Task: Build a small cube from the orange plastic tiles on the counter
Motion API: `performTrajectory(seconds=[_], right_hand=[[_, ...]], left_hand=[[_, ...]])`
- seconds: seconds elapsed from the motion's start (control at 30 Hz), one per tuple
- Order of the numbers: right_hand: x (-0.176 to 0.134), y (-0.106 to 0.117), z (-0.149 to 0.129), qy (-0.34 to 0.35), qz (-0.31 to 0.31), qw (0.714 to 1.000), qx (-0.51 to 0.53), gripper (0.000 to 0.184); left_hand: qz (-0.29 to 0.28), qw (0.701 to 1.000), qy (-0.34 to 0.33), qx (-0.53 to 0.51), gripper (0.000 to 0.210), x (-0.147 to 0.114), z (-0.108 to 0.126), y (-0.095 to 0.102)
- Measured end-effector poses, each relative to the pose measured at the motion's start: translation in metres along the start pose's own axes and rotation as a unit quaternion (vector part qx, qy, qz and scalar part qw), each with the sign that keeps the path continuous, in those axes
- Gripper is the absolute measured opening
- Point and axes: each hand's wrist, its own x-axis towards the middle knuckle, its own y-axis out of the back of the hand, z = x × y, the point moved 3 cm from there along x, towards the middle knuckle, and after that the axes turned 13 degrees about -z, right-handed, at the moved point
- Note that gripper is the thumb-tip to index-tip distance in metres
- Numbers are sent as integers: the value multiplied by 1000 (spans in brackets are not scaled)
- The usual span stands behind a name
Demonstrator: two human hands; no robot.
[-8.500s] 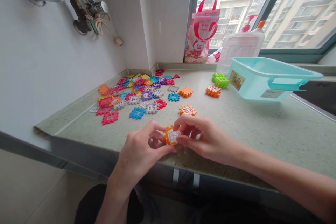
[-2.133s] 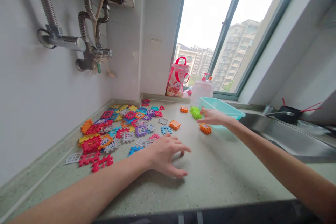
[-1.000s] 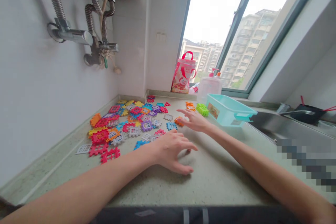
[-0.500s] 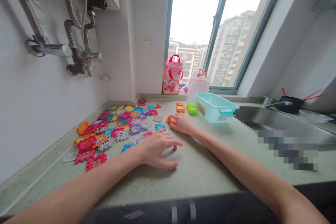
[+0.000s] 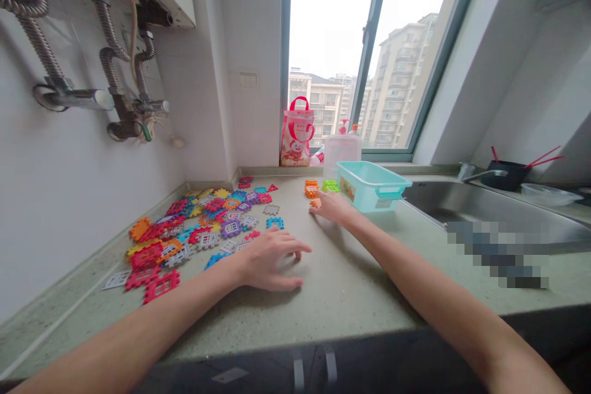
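My right hand (image 5: 337, 206) is closed on an orange interlocking block (image 5: 315, 202), mostly hidden by the fingers. Just behind it is a small stack of orange blocks (image 5: 311, 187), with a bright green stack (image 5: 330, 186) alongside, partly covered by the hand. My left hand (image 5: 270, 258) rests low over the counter, thumb and fingers apart, holding nothing. To its left spreads a loose pile of colourful notched blocks (image 5: 215, 212), some with window patterns. A blue square block (image 5: 275, 223) and a grey block frame (image 5: 271, 210) lie beyond the left hand.
A mint-green plastic basket (image 5: 373, 184) stands right of the stacks, beside the steel sink (image 5: 434, 206). Behind are a clear jug (image 5: 342, 154) and a pink bag (image 5: 297, 138) by the window. Pipes (image 5: 111, 68) hang at the left wall. A pixelated patch hides something near the sink.
My right hand has carried the orange block away from the pile towards the orange stack. The left hand keeps about the same open pose. The whole view has shifted slightly.
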Motion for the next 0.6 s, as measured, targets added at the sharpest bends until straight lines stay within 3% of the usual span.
performTrajectory(seconds=[0.1, 0.23, 0.3, 0.4, 0.5, 0.6], right_hand=[[-4, 6, 8, 52, -14, 999, 3, 70], [-6, 7, 15, 74, -14, 997, 3, 47], [-5, 5, 15, 70, -8, 997, 2, 37], [-3, 2, 14, 65, -2, 998, 3, 38], [-1, 2, 14, 71, 1, 997, 7, 39], [-3, 4, 11, 74, 3, 997, 12, 37]], left_hand=[[-1, 1000, 1, 2, 57, -1, -2, 0], [-4, 999, -12, 42, 57, -4, -1, 3], [16, 996, -22, 81, 54, -7, 2, 9], [76, 989, -6, 125, 37, -7, 3, 30], [101, 987, 62, 105, 28, 16, -15, 60], [75, 987, 139, 39, 37, 68, -62, 87]])
